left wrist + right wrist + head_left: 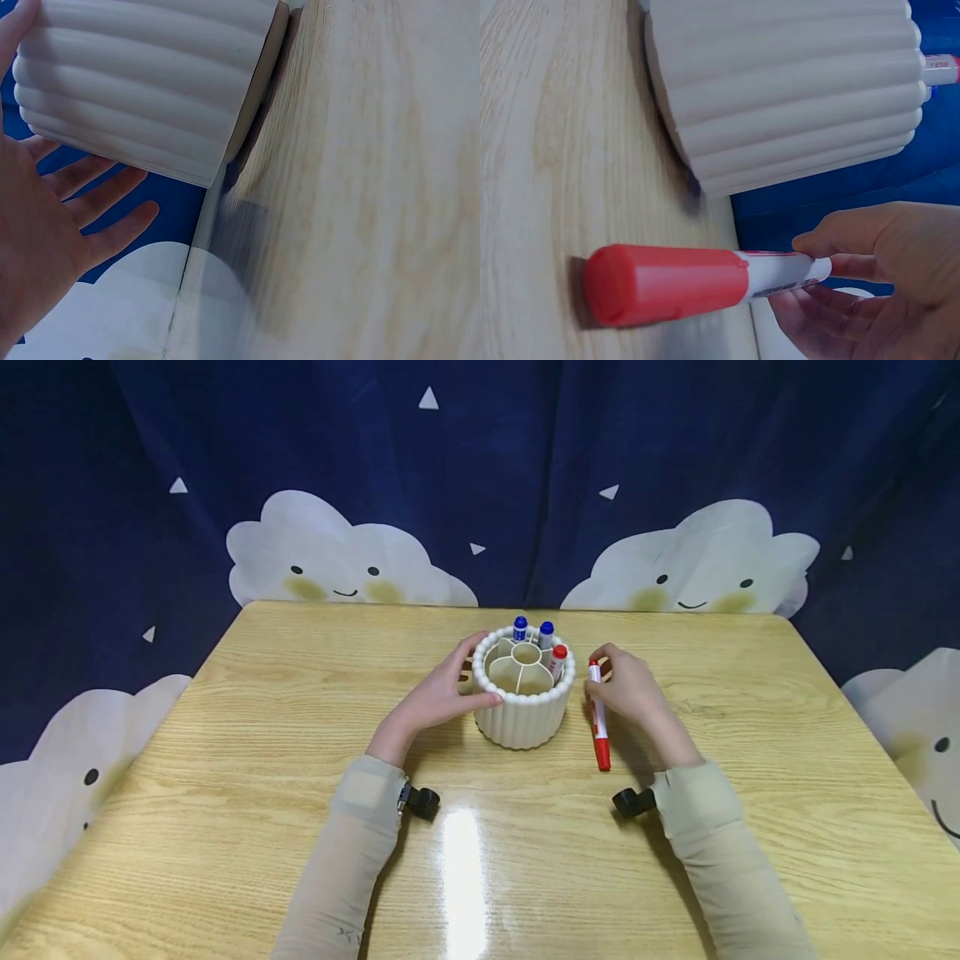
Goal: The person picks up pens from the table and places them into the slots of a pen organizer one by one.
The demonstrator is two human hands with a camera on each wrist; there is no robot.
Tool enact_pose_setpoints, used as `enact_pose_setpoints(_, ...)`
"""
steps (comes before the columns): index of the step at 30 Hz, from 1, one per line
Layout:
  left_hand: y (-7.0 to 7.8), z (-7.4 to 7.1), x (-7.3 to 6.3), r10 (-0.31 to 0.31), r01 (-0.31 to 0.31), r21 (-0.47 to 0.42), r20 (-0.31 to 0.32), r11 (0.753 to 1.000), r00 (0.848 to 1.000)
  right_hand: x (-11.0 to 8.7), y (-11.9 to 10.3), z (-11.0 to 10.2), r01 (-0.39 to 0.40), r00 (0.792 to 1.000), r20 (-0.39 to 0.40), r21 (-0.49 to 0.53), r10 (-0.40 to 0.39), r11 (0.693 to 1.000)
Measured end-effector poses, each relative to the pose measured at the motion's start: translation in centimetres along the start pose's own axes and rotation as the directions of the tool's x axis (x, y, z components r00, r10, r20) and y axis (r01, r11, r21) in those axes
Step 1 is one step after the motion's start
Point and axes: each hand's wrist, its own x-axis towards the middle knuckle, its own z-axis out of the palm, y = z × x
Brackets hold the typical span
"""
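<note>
A cream pen holder [521, 722] with ribbed sides and a beaded rim stands upright, divided into compartments. Two blue-capped markers [546, 633] and one red-capped marker [558, 660] stand inside it. My left hand [444, 691] holds the holder at its left side, thumb at the front rim and the other fingers spread along the far side. To the right of the holder, my right hand [628, 685] pinches another red marker [780, 271] by its white barrel end. That marker's red cap [667, 285] points down, close over the wood and toward me.
A light wooden table [300, 693] carries everything, with its back edge behind the holder. Beyond it hangs a dark blue curtain [337, 435] printed with white clouds. Black wrist cameras [426, 803] sit at both sleeves.
</note>
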Motion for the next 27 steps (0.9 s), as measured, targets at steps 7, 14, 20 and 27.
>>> enact_pose_setpoints(7, 0.0, 0.0, 0.0, -0.003, 0.003, 0.001, 0.002, 1.000, 1.000, -1.0, -0.8, -0.8, 0.005, 0.999, -0.044, 0.025, -0.004, 1.000)
enact_pose_setpoints(14, -0.1, 0.1, 0.1, 0.009, -0.009, -0.011, -0.002, 1.000, 1.000, -1.9, -1.9, -1.9, 0.093, 0.986, -0.141, 0.049, -0.085, 0.994)
enact_pose_setpoints(20, -0.1, 0.1, 0.1, 0.001, -0.001, -0.015, 0.000, 1.000, 1.000, -2.4, -3.0, -3.4, 0.138, 0.971, -0.206, 0.063, -0.122, 0.988)
enact_pose_setpoints(27, -0.1, 0.1, 0.1, 0.002, -0.002, -0.019, 0.000, 1.000, 1.000, -2.8, -4.6, -4.5, 0.171, 0.955, -0.258, 0.066, -0.149, 0.983)
